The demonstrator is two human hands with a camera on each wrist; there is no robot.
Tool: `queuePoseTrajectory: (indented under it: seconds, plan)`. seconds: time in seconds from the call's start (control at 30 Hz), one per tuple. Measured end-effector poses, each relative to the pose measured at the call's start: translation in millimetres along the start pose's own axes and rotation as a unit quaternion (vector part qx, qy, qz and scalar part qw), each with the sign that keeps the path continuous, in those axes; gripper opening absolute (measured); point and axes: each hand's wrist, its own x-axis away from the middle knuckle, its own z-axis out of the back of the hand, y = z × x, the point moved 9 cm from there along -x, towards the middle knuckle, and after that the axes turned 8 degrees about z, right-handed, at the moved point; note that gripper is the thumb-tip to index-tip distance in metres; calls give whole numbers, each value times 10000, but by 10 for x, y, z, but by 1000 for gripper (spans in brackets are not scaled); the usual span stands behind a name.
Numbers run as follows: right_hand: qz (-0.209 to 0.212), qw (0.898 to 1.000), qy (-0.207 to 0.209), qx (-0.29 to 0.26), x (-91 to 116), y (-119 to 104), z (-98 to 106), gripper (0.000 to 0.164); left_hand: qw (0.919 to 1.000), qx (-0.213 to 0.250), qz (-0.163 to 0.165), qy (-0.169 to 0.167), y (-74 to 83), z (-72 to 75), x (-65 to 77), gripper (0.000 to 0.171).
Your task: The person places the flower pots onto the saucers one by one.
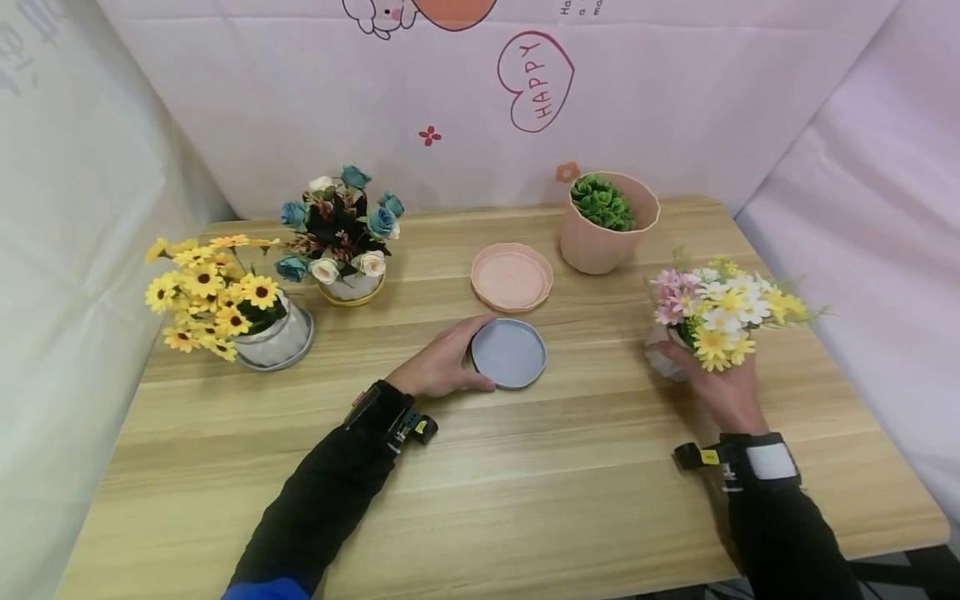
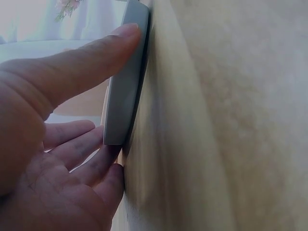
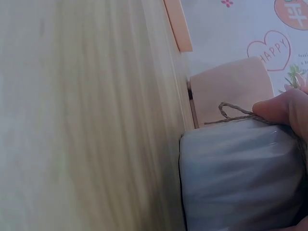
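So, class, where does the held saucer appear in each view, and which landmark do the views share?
Head: held saucer, just below and right of centre.
Left wrist: held saucer, edge-on, upper part, left of centre.
Right wrist: not in it.
Shared landmark: table.

Yel. flwrs (image 1: 202, 281) nr blue roses (image 1: 382, 222), pink pot (image 1: 596, 247) w/ grn plant (image 1: 602, 202)

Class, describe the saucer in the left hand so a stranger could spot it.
On the wooden table, look near the middle, on the near side of the pink scalloped saucer. There the left hand holds a blue-grey saucer by its rim. Its colour and smoother rim set it apart from the pink one.
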Motion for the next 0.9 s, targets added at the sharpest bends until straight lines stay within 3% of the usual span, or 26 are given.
queuePoseTrajectory:
  seconds: [0.2,0.37,0.67,0.9]
  plan:
    - [223,9994,-157,-221,7,-77,-142,84,10000,18,8,-10,9,7,15,105]
    - [140,9983,-425,-364,-8,-31,-289,88,10000,49,26,-21,-3,6,20,105]
    - [389,9967,-580,-420,-36,-187,-480,85,10000,47,-2,-22,0,9,17,105]
    - [234,9950,-732,-644,-65,-158,-640,88,10000,62,52,-27,-3,9,14,106]
